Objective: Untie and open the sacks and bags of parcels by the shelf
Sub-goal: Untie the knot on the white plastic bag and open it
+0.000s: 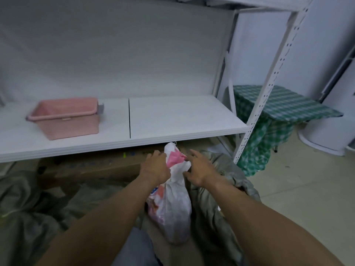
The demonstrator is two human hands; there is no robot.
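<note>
Your left grip (pixel 156 168) clasps the neck of the white bag (pixel 173 210), steadying it. Your right grip (pixel 199 169) touches the knot (pixel 175 156); pinching or not, I cannot tell.

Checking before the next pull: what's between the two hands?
In the head view, the twisted pink-and-white neck of the plastic bag lies between the left hand, which grips it, and the right hand, touching it.

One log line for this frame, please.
step: untying | left hand: grips bag neck | right hand: at pink knot, hold unclear | bag: not yet open, upright below shelf
</note>
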